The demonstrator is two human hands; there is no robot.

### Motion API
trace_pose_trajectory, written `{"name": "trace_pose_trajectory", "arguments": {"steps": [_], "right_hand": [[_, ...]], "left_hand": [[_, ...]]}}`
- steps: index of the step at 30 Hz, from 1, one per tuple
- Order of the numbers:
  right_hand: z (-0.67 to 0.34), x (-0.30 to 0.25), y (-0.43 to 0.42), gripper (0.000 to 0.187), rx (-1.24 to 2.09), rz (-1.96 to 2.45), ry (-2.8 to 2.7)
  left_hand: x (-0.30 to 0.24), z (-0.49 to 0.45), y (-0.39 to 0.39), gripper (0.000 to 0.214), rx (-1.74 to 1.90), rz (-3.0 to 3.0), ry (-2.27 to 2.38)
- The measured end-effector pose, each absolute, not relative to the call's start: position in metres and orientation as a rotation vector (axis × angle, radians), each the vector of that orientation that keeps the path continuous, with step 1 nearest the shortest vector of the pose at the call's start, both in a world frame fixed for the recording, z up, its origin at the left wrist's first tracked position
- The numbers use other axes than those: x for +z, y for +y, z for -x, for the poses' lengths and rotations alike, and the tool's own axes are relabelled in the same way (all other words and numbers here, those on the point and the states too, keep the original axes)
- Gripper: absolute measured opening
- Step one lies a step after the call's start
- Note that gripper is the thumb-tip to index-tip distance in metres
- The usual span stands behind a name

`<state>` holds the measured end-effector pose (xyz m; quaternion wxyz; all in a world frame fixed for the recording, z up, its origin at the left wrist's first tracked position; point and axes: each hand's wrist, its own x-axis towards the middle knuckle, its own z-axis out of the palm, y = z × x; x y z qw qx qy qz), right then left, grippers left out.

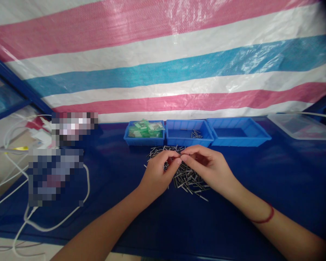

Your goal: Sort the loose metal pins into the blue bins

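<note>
My left hand and my right hand meet over a loose pile of thin metal pins that look like blind rivets. Each hand is closed in a pinch, thumb against forefinger, and the fingertips of the two touch or nearly touch. Whatever sits between them is too small and too covered to make out. Pins lie under and around both hands, a few straying toward the front. Just behind the pile, a blue bin holds a small group of similar pins.
Left of that bin, another blue bin holds green-and-clear packets. A third blue bin stands to the right, beside a clear plastic lid or tray. White cables and blurred-out items occupy the left. Striped sheeting hangs behind.
</note>
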<state>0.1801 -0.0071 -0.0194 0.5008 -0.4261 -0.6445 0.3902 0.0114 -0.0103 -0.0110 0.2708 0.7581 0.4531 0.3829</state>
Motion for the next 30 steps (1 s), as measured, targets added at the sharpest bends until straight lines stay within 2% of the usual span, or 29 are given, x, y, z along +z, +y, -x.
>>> {"name": "trace_pose_trajectory", "arguments": {"steps": [12,21,30], "right_hand": [[-0.180,-0.009,-0.016,0.007,0.614,0.984,-1.778],[-0.183,-0.005,-0.014,0.016,0.439,0.891,-1.916],[-0.185,-0.008,-0.012,0.017,0.488,0.957,-1.966]], "left_hand": [[-0.008,-0.013,-0.010,0.007,1.072,-2.028,1.206],[-0.008,-0.007,-0.004,0.010,1.113,-2.044,1.246],[-0.004,-0.002,-0.005,0.013,1.148,-2.090,1.198]]}}
